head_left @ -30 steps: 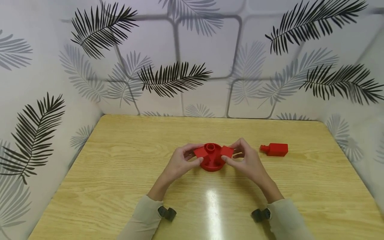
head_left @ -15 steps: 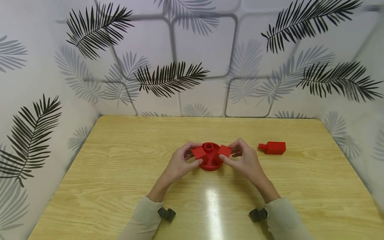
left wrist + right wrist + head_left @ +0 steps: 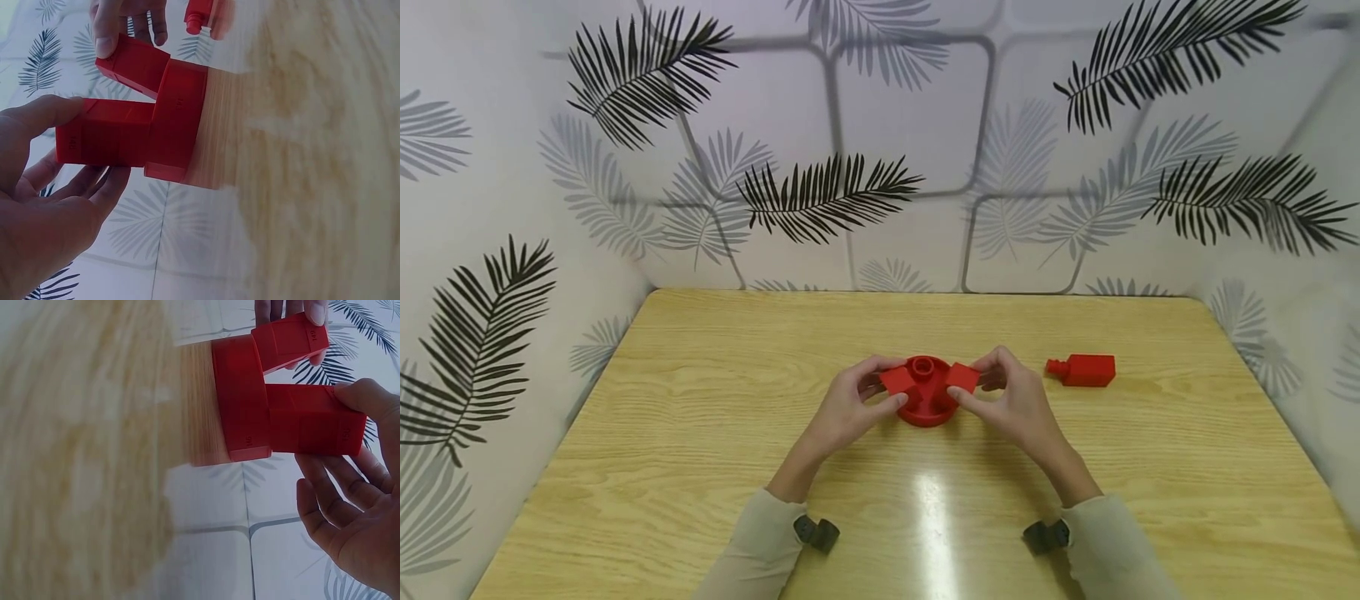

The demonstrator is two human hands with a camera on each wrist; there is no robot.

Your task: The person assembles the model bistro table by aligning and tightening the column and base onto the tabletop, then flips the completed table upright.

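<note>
A round red base [image 3: 927,419] lies on the table with a raised ring-shaped socket [image 3: 922,367] at its far side. My left hand [image 3: 850,407] pinches a red rectangular block [image 3: 897,381] between thumb and fingers, at the base's left side. On the right side, another red block [image 3: 964,377] is gripped by my right hand [image 3: 1015,404]. In the left wrist view, the nearer block [image 3: 103,131] meets the base [image 3: 178,119]. The right wrist view likewise shows a block [image 3: 315,419] against the base [image 3: 240,400]. The blocks' lower joints are hidden.
Right of the hands, a loose red block with a knobbed end [image 3: 1088,370] lies on the wooden table [image 3: 715,358]. Leaf-patterned walls [image 3: 910,242] stand at the back and both sides. A dark wrist camera [image 3: 817,534] sits on each sleeve.
The head view has shifted slightly, moving the scene a little to the left. Both hands keep hold of their blocks, with no clear movement against the base.
</note>
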